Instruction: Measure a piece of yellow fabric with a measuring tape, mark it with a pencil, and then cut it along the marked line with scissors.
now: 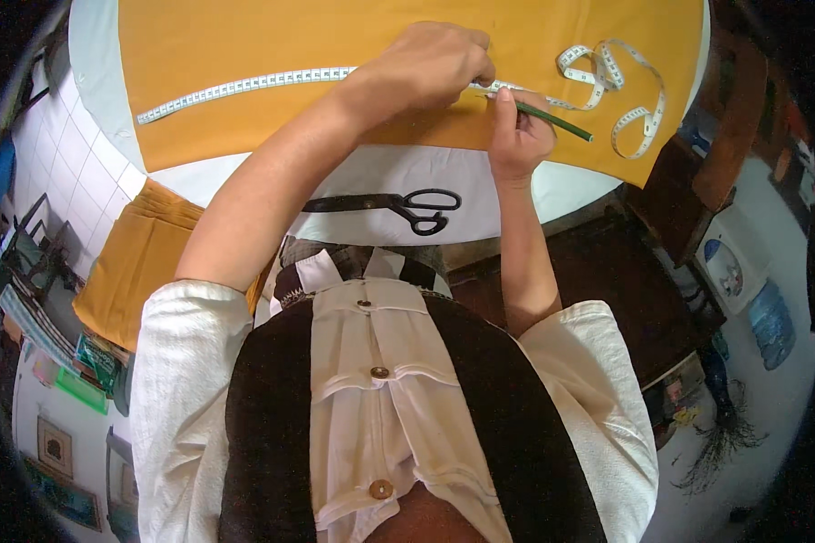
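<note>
Pencil [557,120] was pinched in right hand [522,136], tape [244,86] ran beneath left hand [430,65], its grip indiscernible, pencil green, tape white.

I work in what looks like a tailoring workshop, perhaps a room in a home. The white-topped bench [566,190] in front of me shows the trade: mustard cloth [244,136] spread across it, a measuring tape [244,85] laid along the fabric, my green pencil [560,123] above it, and big black shears [394,203] near the bench's close edge. Left of the bench sits a folded pile of the same-coloured fabric [145,253], with white tiles [81,158] beyond. The homely hint is a framed picture [54,446], farther to the bench's left.
</note>
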`<state>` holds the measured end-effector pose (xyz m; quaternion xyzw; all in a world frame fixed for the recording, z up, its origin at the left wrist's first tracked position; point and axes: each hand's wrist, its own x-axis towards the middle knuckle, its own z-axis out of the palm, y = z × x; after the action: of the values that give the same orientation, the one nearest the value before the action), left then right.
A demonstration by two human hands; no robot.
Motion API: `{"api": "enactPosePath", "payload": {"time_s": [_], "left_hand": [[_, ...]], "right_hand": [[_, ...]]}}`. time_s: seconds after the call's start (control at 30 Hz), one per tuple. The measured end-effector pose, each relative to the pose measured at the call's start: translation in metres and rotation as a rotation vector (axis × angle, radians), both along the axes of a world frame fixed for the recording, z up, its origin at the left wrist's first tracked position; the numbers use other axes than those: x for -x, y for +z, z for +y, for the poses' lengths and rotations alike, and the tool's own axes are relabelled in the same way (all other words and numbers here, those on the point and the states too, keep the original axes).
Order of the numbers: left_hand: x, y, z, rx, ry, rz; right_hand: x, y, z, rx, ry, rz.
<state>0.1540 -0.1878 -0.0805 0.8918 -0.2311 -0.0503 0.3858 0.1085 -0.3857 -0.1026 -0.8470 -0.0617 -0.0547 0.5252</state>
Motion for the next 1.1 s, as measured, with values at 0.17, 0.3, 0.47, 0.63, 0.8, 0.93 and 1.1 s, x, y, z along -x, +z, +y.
{"api": "enactPosePath", "payload": {"time_s": [0.17, 0.3, 0.47, 0.63, 0.8, 0.93, 1.1], "left_hand": [[0.002, 0.008, 0.001, 0.002, 0.022, -0.004], [0.000, 0.008, 0.002, -0.019, 0.015, 0.038], [-0.001, 0.011, 0.003, -0.013, 0.010, 0.037], [-0.001, 0.010, 0.005, -0.028, -0.002, 0.027], [0.000, 0.011, 0.004, -0.022, -0.002, 0.007], [0.000, 0.006, 0.003, -0.021, -0.010, -0.014], [0.000, 0.006, 0.003, -0.046, -0.014, 0.003]], "right_hand": [[-0.006, 0.003, 0.010, 0.092, 0.033, -0.199], [-0.007, 0.004, 0.010, 0.158, 0.069, -0.212], [-0.006, 0.005, 0.012, 0.164, 0.045, -0.188], [-0.008, 0.010, 0.016, 0.235, 0.059, -0.231], [-0.009, 0.006, 0.016, 0.257, 0.083, -0.312], [-0.007, 0.007, 0.009, 0.178, 0.088, -0.205], [-0.009, 0.025, 0.005, -0.266, -0.069, 0.144]]}}
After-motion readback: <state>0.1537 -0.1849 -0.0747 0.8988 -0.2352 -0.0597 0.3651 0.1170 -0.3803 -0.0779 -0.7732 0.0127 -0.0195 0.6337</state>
